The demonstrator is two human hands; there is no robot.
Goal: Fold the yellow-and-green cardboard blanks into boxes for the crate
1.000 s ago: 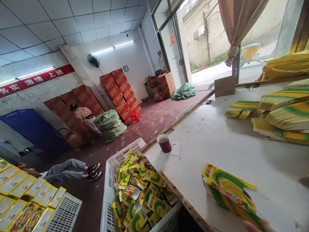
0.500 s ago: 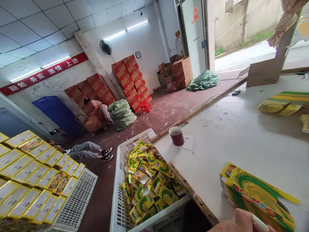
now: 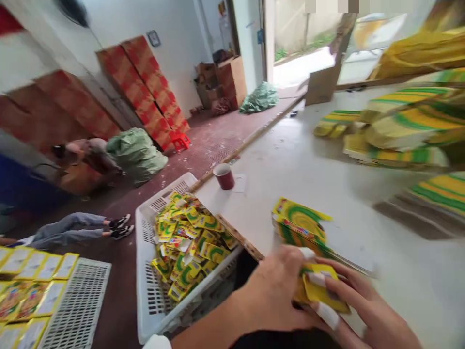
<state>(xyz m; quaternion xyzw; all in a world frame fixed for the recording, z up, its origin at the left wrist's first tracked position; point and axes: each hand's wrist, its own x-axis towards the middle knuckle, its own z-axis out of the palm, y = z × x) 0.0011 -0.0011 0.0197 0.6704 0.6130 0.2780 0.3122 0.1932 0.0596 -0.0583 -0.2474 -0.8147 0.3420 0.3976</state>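
Both of my hands meet at the lower right, over the table's near edge. A small yellow box (image 3: pixel 325 288) is between them. My left hand (image 3: pixel 276 286) is closed on the box's left end. My right hand (image 3: pixel 363 300), with white coverings on some fingertips, has its fingers pressed on the top and right side of the box. Just beyond them a stack of flat yellow and green cartons (image 3: pixel 301 223) lies on the white table (image 3: pixel 261 213). To the left, a white crate (image 3: pixel 145 291) holds a heap of small yellow boxes (image 3: pixel 192 242).
A dark red mug (image 3: pixel 224 176) stands near the table's left edge. More stacks of flat cartons (image 3: pixel 414 126) lie at the right. Lower left is another white crate (image 3: pixel 80 300) with rows of yellow boxes. Two people are on the floor side.
The view has swung right and down. Both hands have come into fuller view, now together on a small yellow box; earlier only part of one hand showed beside the carton stack.
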